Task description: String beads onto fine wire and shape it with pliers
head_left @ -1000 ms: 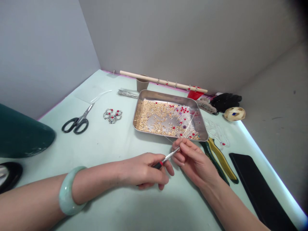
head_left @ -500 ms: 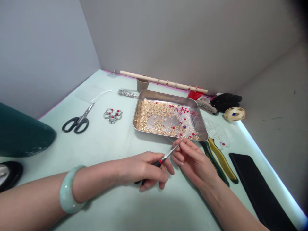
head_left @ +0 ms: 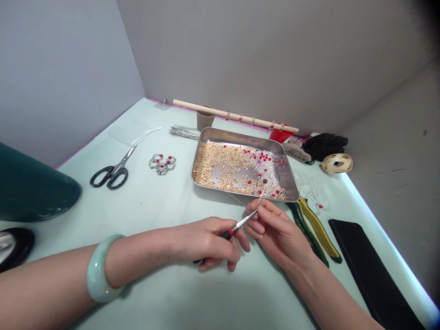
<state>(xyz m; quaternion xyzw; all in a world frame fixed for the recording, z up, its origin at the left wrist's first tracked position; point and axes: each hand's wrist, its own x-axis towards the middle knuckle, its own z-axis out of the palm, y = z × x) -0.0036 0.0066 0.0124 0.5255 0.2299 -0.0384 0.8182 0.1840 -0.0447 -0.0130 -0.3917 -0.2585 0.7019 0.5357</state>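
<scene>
My left hand (head_left: 215,245) is closed round the black handles of a pair of slim-nosed pliers (head_left: 242,223). The metal tip of the pliers meets the fingertips of my right hand (head_left: 275,224). Between thumb and forefinger my right hand pinches a thin wire (head_left: 261,193), which sticks up in front of the tray; another stretch of it runs off to the left. Whatever else sits in that pinch is too small to make out. Just beyond both hands stands a metal tray (head_left: 292,185) of gold, clear, red and purple beads.
Scissors (head_left: 115,172) and several beaded loops (head_left: 162,164) lie to the left. At the back, a wooden dowel (head_left: 220,112) with rings rests across a beige cup (head_left: 205,120) and a red cup (head_left: 281,134). Green-yellow pliers (head_left: 316,229) and a black slab (head_left: 364,266) lie right.
The view has shifted slightly. The upright wire end has swung a little and now looks shorter, while the stretch on the left shows longer. Both hands keep their grips.
</scene>
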